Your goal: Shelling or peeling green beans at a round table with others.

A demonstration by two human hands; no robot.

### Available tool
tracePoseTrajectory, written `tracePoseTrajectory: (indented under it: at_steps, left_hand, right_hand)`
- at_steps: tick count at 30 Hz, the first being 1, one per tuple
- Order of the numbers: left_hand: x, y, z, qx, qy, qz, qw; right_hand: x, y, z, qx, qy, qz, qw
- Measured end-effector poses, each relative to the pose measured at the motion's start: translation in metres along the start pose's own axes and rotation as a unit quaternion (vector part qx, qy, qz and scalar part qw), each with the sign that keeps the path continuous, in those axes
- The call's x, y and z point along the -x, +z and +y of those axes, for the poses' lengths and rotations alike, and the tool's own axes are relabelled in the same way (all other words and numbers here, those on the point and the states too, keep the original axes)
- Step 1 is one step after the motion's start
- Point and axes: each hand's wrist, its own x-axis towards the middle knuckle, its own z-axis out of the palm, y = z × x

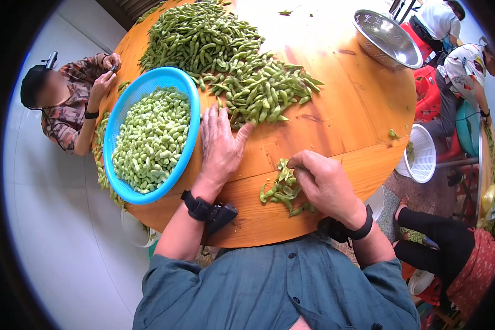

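Note:
On the round wooden table (334,123) a large heap of green soybean pods (202,37) spreads toward a looser pile (268,90). My left hand (222,142) lies spread, palm down, between that looser pile and a blue plastic colander (194,123); no object shows in it. Shelled green beans (152,144) fill the colander. Just right of centre, my right hand (326,177) is bent, with thumb and fingers together over a small pile of opened pods (284,192). A bit of pod shows at its fingertips, but whether they grip it is unclear.
A perforated metal colander (390,37) stands at the table's far right edge. Beyond the right edge is a white plastic basket (423,154). A person in a patterned shirt (72,99) sits at the left edge. Several other people and red plastic stools (427,95) are at the right.

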Motion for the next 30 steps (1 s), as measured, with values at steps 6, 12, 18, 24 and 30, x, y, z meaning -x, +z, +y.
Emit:
tracePoseTrajectory:
  at_steps: [6,12,18,24,30]
  left_hand:
    - [0.025,-0.009,0.024,0.100,0.049,-0.003,0.994]
    - [0.017,0.008,0.054,0.196,0.073,0.030,0.977]
    - [0.003,0.012,0.070,0.242,0.087,0.025,0.966]
    - [0.017,-0.025,0.042,0.173,0.066,0.047,0.982]
    - [0.016,-0.020,0.045,0.129,0.098,0.022,0.986]
  right_hand:
    - [0.003,0.000,0.008,0.031,-0.003,0.012,0.999]
    - [0.003,0.009,0.006,0.129,-0.029,-0.001,0.991]
    - [0.003,0.014,-0.003,0.146,-0.032,-0.032,0.988]
    - [0.010,0.009,0.013,0.089,-0.030,0.014,0.996]
    - [0.006,0.015,0.003,0.136,-0.035,-0.011,0.990]
